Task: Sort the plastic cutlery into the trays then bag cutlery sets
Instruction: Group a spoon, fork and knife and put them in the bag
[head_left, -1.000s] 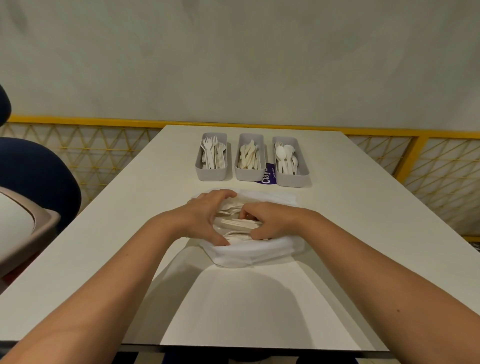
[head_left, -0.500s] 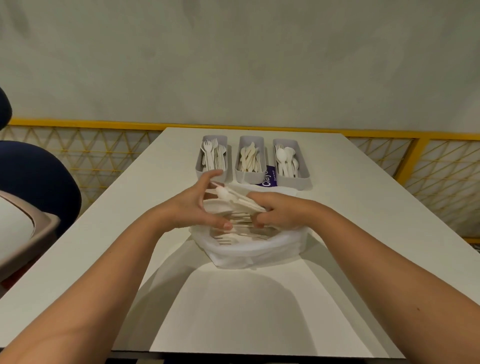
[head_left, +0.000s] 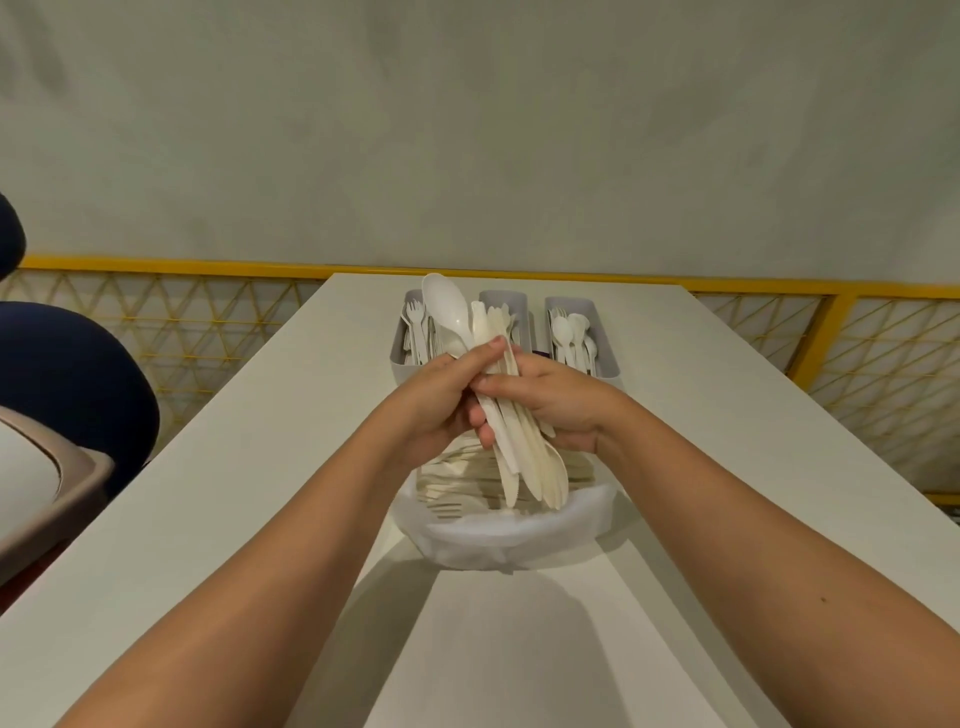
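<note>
1. A mixed cutlery bundle (head_left: 540, 473) is clasped between the left hand (head_left: 436, 402) and right hand (head_left: 563, 408), fingers curled round it, above the lined tub (head_left: 498, 545) at the middle of the table (head_left: 249, 467).
2. It is held clear, likely for sorting into the trays (head_left: 609, 359) at the far edge.

The cutlery bundle (head_left: 525, 467) hides most of the middle tray (head_left: 503, 299).
</note>
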